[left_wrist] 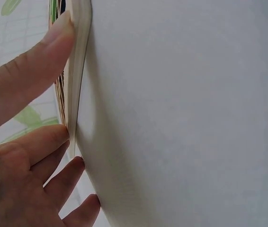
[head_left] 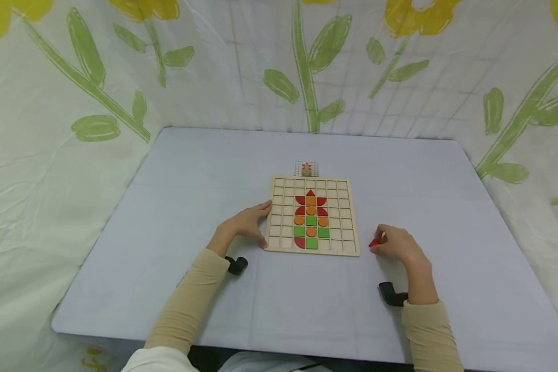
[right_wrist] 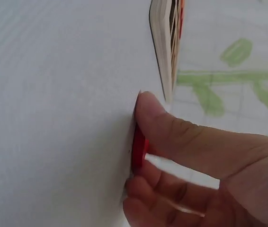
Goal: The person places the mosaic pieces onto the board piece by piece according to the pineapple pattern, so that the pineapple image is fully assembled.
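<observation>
A square wooden grid board (head_left: 344,217) lies on the table. Red, orange and green pieces form a figure down its middle columns, with a red triangle (head_left: 310,193) at the top. The figure's lowest row has a red rounded piece (head_left: 299,242) and a green square (head_left: 311,243). My left hand (head_left: 245,222) rests along the board's left edge, thumb near the front corner and fingers spread farther up. To the right of the board, my right hand (head_left: 397,242) pinches a small red block (right_wrist: 139,146) between thumb and fingers, low over the table; the fingers partly hide its shape.
Just behind the board lies a small pattern card (head_left: 307,169) with a similar figure on a grid. A white cloth covers the table (head_left: 176,181). Behind it hangs a white curtain (head_left: 242,62) with painted flowers. Black devices (head_left: 392,295) sit at both wrists.
</observation>
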A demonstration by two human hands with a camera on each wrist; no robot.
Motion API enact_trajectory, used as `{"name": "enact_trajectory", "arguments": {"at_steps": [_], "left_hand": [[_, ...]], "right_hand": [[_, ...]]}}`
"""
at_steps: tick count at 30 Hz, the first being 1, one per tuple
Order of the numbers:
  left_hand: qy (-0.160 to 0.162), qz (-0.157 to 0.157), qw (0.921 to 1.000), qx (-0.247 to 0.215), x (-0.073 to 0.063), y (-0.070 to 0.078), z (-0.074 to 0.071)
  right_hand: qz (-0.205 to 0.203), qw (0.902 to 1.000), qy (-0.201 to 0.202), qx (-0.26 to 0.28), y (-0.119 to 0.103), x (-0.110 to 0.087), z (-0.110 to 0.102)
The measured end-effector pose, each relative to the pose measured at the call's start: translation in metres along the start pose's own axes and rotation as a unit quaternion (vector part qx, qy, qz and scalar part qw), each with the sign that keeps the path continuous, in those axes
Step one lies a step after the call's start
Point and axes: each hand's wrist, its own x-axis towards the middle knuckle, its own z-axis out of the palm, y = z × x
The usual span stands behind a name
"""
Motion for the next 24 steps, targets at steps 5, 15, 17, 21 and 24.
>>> {"name": "enact_trajectory", "arguments": {"at_steps": [5,15,17,21,24], "left_hand": [[0.001,0.003,1.0,-0.001,0.0,-0.001,0.001],[0.003,0.006,1.0,0.0,0.001,-0.002,0.001],[0.002,0.007,1.0,-0.001,0.001,-0.002,0.001],[0.001,0.004,1.0,-0.005,0.001,-0.002,0.001],[0.0,0.001,1.0,-0.007,0.001,-0.002,0.001]], "right_hand": [[-0.04,0.999,0.014,0.014,-0.003,0.006,0.003],[-0.018,0.9994,0.029,-0.004,-0.01,0.008,0.007],[-0.024,0.9992,0.033,0.002,-0.011,0.008,0.008],[-0.039,0.9977,0.048,0.03,-0.014,0.009,0.009],[-0.061,0.9947,0.062,0.055,-0.016,0.01,0.011]]}}
